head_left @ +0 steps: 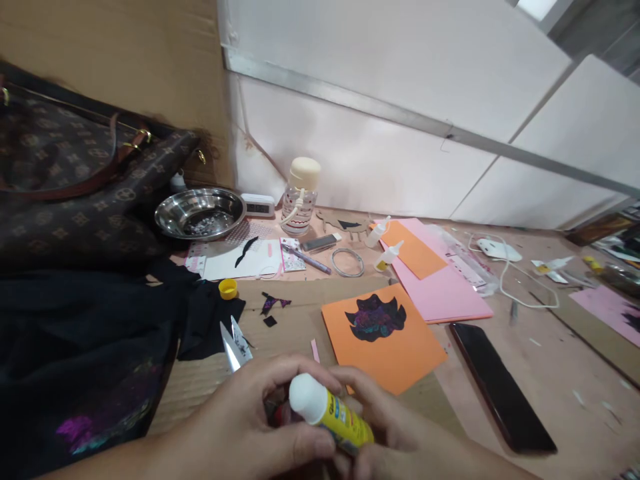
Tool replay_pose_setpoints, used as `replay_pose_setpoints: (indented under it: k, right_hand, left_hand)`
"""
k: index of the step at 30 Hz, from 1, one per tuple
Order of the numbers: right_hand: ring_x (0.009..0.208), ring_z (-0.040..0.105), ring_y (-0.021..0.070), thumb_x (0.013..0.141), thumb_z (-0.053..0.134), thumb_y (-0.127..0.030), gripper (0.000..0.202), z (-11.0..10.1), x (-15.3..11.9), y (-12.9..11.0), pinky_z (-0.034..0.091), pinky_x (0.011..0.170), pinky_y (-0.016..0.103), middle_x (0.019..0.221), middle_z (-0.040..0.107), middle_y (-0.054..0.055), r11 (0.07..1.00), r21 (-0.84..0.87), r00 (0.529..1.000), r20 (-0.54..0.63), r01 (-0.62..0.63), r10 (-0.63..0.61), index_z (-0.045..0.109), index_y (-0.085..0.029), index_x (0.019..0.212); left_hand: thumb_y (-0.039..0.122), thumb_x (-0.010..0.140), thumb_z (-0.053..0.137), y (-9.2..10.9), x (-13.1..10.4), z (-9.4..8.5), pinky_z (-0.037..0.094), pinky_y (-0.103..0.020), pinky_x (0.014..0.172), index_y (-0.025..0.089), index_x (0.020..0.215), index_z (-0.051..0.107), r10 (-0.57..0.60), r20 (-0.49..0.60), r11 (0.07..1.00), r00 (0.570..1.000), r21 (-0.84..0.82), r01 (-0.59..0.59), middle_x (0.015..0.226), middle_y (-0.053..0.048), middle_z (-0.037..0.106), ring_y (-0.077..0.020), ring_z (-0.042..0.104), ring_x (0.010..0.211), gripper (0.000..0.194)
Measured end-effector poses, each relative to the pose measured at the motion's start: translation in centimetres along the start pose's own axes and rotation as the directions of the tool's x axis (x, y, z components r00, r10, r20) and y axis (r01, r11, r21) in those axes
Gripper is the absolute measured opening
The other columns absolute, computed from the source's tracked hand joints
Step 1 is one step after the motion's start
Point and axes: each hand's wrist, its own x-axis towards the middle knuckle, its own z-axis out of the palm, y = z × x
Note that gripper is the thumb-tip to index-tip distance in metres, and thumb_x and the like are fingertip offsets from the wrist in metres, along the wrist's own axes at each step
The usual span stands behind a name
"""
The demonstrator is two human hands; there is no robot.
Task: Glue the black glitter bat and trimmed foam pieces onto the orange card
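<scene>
My left hand [280, 407] and my right hand [380, 413] are both closed around a yellow glue stick [345, 420], whose white end tilts up and left. Scissors [234, 343] lie on the cardboard beside my left hand, blades pointing away; their handles are mostly hidden behind it. Just beyond my hands is an orange paper square [390, 370] bearing a spiky black shape [376, 318] with purple and teal shimmer. A yellow cap [228, 289] sits near dark fabric scraps [274, 304]. A thin pink strip [315, 351] lies left of the orange square.
Black cloth [85, 333] and a patterned handbag [90, 193] fill the left side. Behind stand a metal bowl [200, 213] and a bottle [300, 197]. Pink paper [440, 287], small glue bottles [389, 255] and a dark phone [503, 387] are on the right.
</scene>
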Motion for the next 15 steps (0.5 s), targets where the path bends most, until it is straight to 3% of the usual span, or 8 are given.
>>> replay_pose_setpoints:
  k: [2,6,7,9,10,12,14,15]
  right_hand:
    - [0.129,0.075,0.0345,0.088,0.089,-0.069,0.078,0.2,0.3,0.2,0.057,0.109,0.044,0.139,0.078,0.015,0.982,-0.169,0.991,-0.088,0.085,-0.101,0.065,-0.028,0.150]
    - [0.120,0.078,0.0349,0.101,0.077,-0.059,0.059,-0.7,0.2,0.1,0.060,0.107,0.047,0.135,0.081,0.016,0.882,-0.438,0.939,-0.195,0.174,-0.283,0.069,-0.026,0.149]
    - [0.119,0.079,0.0330,0.103,0.075,-0.055,0.053,-1.3,0.0,-0.1,0.061,0.105,0.045,0.135,0.081,0.014,0.858,-0.480,0.909,-0.250,0.184,-0.334,0.070,-0.028,0.148]
    - [0.121,0.078,0.0307,0.105,0.073,-0.047,0.038,-2.7,-0.3,-0.6,0.062,0.105,0.042,0.135,0.082,0.011,0.795,-0.575,0.796,-0.381,0.195,-0.471,0.077,-0.031,0.140]
    - [0.123,0.078,0.0310,0.104,0.074,-0.043,0.033,-3.4,-0.4,-0.9,0.062,0.106,0.043,0.135,0.082,0.010,0.760,-0.624,0.742,-0.418,0.184,-0.523,0.080,-0.032,0.135]
    - [0.123,0.079,0.0324,0.101,0.077,-0.040,0.027,-4.6,-0.3,-1.6,0.062,0.107,0.045,0.131,0.085,0.010,0.708,-0.693,0.688,-0.447,0.137,-0.571,0.086,-0.033,0.126]
    - [0.120,0.080,0.0341,0.099,0.078,-0.041,0.026,-5.1,0.2,-2.0,0.062,0.107,0.047,0.128,0.087,0.010,0.687,-0.722,0.707,-0.445,0.080,-0.550,0.089,-0.032,0.121]
    - [0.119,0.080,0.0346,0.098,0.079,-0.042,0.027,-5.2,0.5,-2.0,0.062,0.106,0.048,0.126,0.088,0.011,0.683,-0.728,0.729,-0.439,0.054,-0.525,0.089,-0.031,0.120]
  left_hand:
    - [0.037,0.073,0.079,-0.2,0.2,0.2,0.058,-0.029,0.079,0.025,0.106,0.073,-0.023,0.037,0.991,0.999,-0.133,0.027,0.106,-0.003,0.082,-0.0218,0.075,0.093,0.036]
    - [0.037,0.081,0.076,-1.7,0.4,0.5,0.060,-0.030,0.078,0.025,0.115,0.067,0.043,-0.036,0.994,0.998,-0.103,-0.047,0.108,-0.003,0.078,-0.0212,0.075,0.092,0.038]
    - [0.036,0.085,0.072,-2.1,0.4,0.5,0.061,-0.029,0.076,0.025,0.118,0.065,0.066,-0.067,0.997,0.996,-0.034,-0.068,0.104,-0.003,0.077,-0.0204,0.074,0.088,0.036]
    - [0.031,0.095,0.065,-2.8,0.0,0.4,0.062,-0.030,0.078,0.024,0.120,0.065,0.155,-0.067,0.953,0.986,0.273,-0.131,0.106,-0.004,0.079,-0.0206,0.075,0.089,0.026]
    - [0.026,0.099,0.063,-3.1,-0.2,0.4,0.064,-0.032,0.082,0.022,0.121,0.068,0.206,-0.021,0.857,0.978,0.486,-0.170,0.115,-0.007,0.081,-0.0222,0.078,0.094,0.023]
    - [0.017,0.101,0.065,-3.7,-0.5,0.6,0.065,-0.038,0.089,0.019,0.123,0.074,0.271,0.133,0.504,0.953,0.824,-0.258,0.141,-0.015,0.079,-0.0281,0.081,0.104,0.024]
    - [0.017,0.100,0.071,-4.4,-0.7,0.9,0.068,-0.042,0.086,0.015,0.133,0.075,0.267,0.253,0.215,0.930,0.925,-0.313,0.156,-0.022,0.070,-0.0332,0.083,0.104,0.033]
    - [0.021,0.101,0.073,-4.7,-0.6,1.1,0.069,-0.043,0.083,0.013,0.138,0.074,0.250,0.280,0.143,0.927,0.936,-0.322,0.156,-0.024,0.069,-0.0342,0.084,0.100,0.037]
